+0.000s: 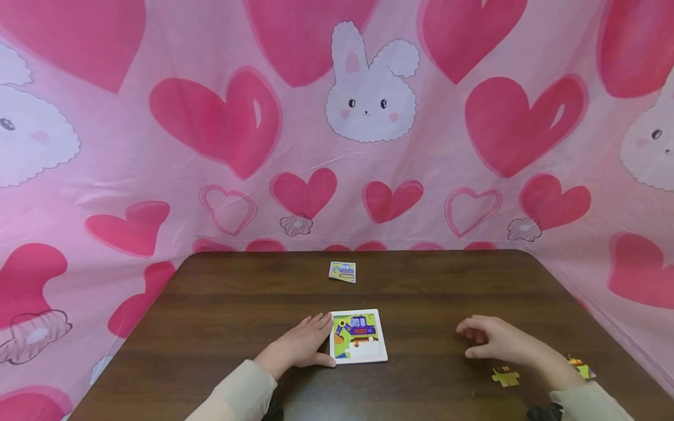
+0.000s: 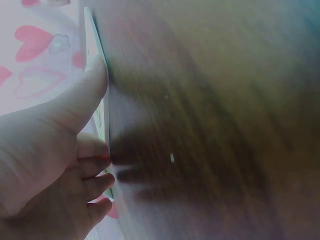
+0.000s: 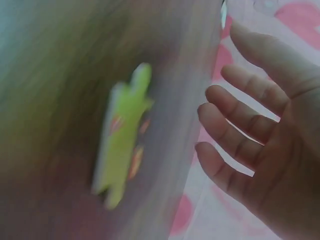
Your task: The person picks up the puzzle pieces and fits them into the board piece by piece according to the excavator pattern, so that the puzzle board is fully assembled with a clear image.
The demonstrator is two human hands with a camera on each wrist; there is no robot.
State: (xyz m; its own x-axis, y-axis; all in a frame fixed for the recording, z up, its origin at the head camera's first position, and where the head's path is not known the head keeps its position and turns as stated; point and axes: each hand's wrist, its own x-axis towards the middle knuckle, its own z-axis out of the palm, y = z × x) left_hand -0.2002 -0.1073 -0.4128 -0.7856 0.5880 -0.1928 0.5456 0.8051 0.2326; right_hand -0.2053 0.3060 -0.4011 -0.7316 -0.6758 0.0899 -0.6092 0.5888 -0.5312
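A white-framed jigsaw puzzle board (image 1: 360,361) lies on the table, showing a purple excavator picture with a bare white gap at its lower right. My left hand (image 1: 301,346) rests against the board's left edge, thumb at the near corner and fingers at the far one. To the right, my right hand (image 1: 497,339) hovers over the table with loosely bent fingers and nothing in them. A yellow-green puzzle piece (image 1: 506,377) lies just below that hand; in the right wrist view the piece (image 3: 122,142) is blurred and apart from the fingers.
Beside the right forearm lies another colourful piece or pieces (image 1: 581,368), partly hidden by the arm. A small picture card (image 1: 343,272) with an excavator lies near the far edge of the brown table (image 1: 253,292). A pink curtain (image 1: 337,193) with hearts and rabbits hangs behind.
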